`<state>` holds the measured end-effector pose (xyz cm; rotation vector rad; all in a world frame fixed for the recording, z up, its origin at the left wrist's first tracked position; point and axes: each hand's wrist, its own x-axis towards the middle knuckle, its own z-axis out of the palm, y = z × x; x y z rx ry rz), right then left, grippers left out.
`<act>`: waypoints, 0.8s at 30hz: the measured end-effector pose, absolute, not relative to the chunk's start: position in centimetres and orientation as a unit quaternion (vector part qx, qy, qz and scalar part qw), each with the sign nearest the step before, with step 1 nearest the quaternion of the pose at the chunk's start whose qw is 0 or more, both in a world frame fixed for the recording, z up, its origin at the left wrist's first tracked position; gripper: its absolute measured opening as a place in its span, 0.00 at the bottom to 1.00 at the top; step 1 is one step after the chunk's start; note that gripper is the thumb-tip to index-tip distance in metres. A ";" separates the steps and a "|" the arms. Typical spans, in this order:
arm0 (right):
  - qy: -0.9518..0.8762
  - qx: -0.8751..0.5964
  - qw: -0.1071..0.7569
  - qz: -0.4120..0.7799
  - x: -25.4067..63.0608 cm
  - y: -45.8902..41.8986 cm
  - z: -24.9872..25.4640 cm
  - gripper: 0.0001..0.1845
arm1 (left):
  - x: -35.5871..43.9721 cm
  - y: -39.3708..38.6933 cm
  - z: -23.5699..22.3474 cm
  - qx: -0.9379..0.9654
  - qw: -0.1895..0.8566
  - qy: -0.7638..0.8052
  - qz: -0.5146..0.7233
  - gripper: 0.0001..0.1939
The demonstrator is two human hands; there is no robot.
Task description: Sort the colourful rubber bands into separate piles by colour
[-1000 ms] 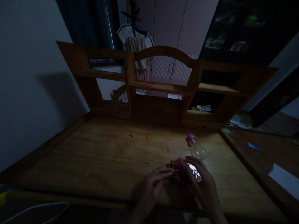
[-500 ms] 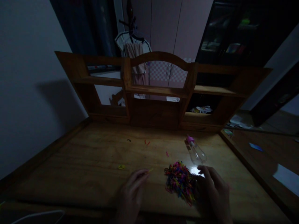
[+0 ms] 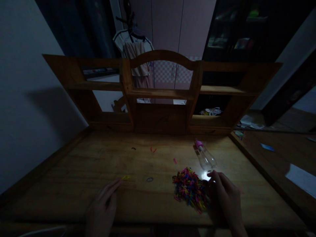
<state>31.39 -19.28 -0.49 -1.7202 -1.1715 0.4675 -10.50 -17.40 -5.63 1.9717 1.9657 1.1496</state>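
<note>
A heap of small coloured rubber bands (image 3: 189,190) lies on the wooden desk (image 3: 86,164) near its front edge. My right hand (image 3: 225,199) rests just right of the heap, fingers loosely spread and touching its edge, holding nothing. My left hand (image 3: 103,205) stretches out flat to the left, its fingertips at a loose yellow band (image 3: 125,177). A clear plastic bottle with a pink cap (image 3: 204,157) lies on its side behind the heap.
Stray bands lie about: a blue one (image 3: 149,179), a pink one (image 3: 175,161), red ones (image 3: 153,149) and a dark one (image 3: 133,148). A wooden shelf unit (image 3: 160,95) stands along the desk's back. The room is dim. A second wooden surface with papers adjoins on the right.
My left hand left the heap and slid left across the desk to the yellow band. My right hand drew off the heap to its right side, uncovering it.
</note>
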 end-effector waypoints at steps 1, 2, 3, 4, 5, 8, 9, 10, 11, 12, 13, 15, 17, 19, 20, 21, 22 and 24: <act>-0.482 -0.705 0.483 0.193 31.4 -19.3 -0.4 0.21 | -10.4 -17.3 -5.7 0.658 0.061 0.647 0.380 0.18; -0.483 -0.704 0.484 0.193 31.3 -19.3 -0.4 0.21 | -10.3 -17.3 -5.7 0.661 0.058 0.645 0.379 0.18; -0.485 -0.703 0.484 0.193 31.3 -19.3 -0.3 0.21 | -10.3 -17.3 -5.8 0.661 0.053 0.645 0.379 0.18; -0.486 -0.703 0.483 0.192 31.3 -19.3 -0.3 0.21 | -10.2 -17.2 -5.8 0.662 0.050 0.645 0.378 0.19; -0.485 -0.704 0.482 0.192 31.3 -19.3 -0.3 0.21 | -10.1 -17.2 -5.8 0.662 0.048 0.646 0.377 0.19; -0.481 -0.704 0.483 0.198 31.2 -19.3 -0.3 0.21 | -10.0 -17.3 -5.9 0.659 0.049 0.649 0.377 0.20; -0.479 -0.704 0.484 0.201 31.2 -19.3 -0.3 0.21 | -10.0 -17.4 -6.0 0.659 0.054 0.649 0.375 0.20; -0.478 -0.704 0.484 0.204 31.2 -19.3 -0.3 0.21 | -10.0 -17.4 -6.0 0.660 0.059 0.650 0.371 0.21; -0.477 -0.703 0.485 0.205 31.2 -19.2 -0.4 0.21 | -10.0 -17.4 -6.1 0.661 0.062 0.650 0.369 0.21; -0.478 -0.703 0.486 0.205 31.2 -19.2 -0.4 0.21 | -10.0 -17.4 -6.2 0.662 0.064 0.650 0.368 0.21; -0.479 -0.702 0.486 0.205 31.2 -19.2 -0.4 0.21 | -10.0 -17.4 -6.2 0.662 0.064 0.650 0.367 0.21; -0.481 -0.700 0.486 0.206 31.2 -19.3 -0.3 0.21 | -10.1 -17.4 -6.2 0.662 0.062 0.649 0.369 0.20; -0.483 -0.697 0.487 0.210 31.1 -19.3 -0.3 0.21 | -10.1 -17.5 -5.9 0.662 0.062 0.650 0.368 0.20; -0.480 -0.696 0.490 0.212 31.1 -19.3 -0.2 0.21 | -9.7 -17.6 -5.3 0.660 0.063 0.651 0.369 0.19; -0.480 -0.696 0.491 0.211 31.1 -19.3 -0.2 0.21 | -9.3 -17.6 -4.8 0.656 0.061 0.652 0.374 0.18; -0.481 -0.696 0.491 0.209 31.1 -19.3 -0.2 0.21 | -8.6 -17.7 -4.2 0.652 0.058 0.651 0.384 0.18; -0.482 -0.696 0.491 0.207 31.1 -19.3 -0.2 0.21 | -7.7 -17.6 -3.6 0.649 0.055 0.648 0.395 0.17; -0.483 -0.697 0.489 0.205 31.1 -19.3 -0.3 0.21 | -5.2 -17.6 -2.4 0.652 0.052 0.626 0.425 0.16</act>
